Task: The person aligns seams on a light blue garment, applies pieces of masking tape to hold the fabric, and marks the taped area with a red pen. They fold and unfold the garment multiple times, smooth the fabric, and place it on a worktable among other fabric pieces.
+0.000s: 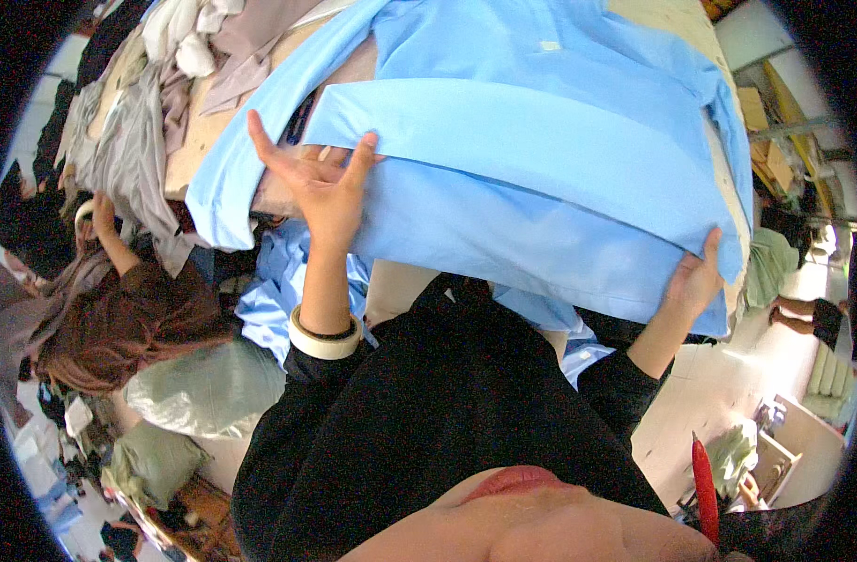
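A light blue shirt is spread over the table before me, its lower part folded back as a wide flap. My left hand is at the flap's left corner, palm up. One finger lies over the flap; others go behind its edge, and another digit sticks out left. A roll of pale tape circles that wrist. At the lower right, my right hand grips the shirt, thumb on top and fingers largely hidden. One long sleeve hangs toward the table's near edge; the other sleeve lies right.
Grey and mauve garments heap on the table's left. More blue cloth hangs below its front edge. A co-worker's arm reaches in at left. Sacks stand on the floor; a red pen shows near my face.
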Demonstrator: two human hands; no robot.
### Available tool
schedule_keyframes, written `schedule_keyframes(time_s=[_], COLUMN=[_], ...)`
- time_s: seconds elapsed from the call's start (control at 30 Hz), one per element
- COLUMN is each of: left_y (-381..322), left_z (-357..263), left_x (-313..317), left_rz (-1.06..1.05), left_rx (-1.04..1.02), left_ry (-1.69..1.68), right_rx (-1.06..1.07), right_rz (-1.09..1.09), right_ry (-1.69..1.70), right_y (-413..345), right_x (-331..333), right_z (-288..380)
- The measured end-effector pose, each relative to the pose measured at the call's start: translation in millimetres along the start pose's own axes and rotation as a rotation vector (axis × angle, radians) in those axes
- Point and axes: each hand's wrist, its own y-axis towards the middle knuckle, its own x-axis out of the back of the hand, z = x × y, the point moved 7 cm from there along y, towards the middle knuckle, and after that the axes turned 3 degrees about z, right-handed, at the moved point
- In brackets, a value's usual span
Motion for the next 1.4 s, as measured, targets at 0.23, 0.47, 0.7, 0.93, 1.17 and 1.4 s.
schedule_keyframes(time_s=[0.23, 0.47, 0.7, 0.93, 1.17, 1.4], left_y=[-15.1, -9.4, -2.3, -2.9, -2.3, -2.4], left_z=[4.0, 11.2, 11.5, 19.0, 22.6, 21.8], left_x=[26.8, 36.5, 38.2, 40.3, 43.1, 40.7], left_rz=[-0.212, -0.208, -0.054, -0.064, -0.076, -0.101], left_rx=[-0.054, -0.143, -0.045, -0.036, -0.012, -0.024], left_ry=[0.099, 0.016, 0.094, 0.065, 0.019, 0.009], right_rx=[-0.139, -0.115, 0.141, 0.142, 0.149, 0.095], right_rz=[0.033, -0.144, -0.060, 0.031, 0.021, 0.003], right_ry=[0.214, 0.181, -0.204, -0.100, -0.078, -0.061], right_y=[25.9, 20.8, 16.8, 26.9, 17.2, 26.2], right_x=[32.8, 45.4, 49.5, 53.6, 48.8, 55.1], right_z=[-20.9, -15.1, 12.5, 2.1, 8.9, 1.7])
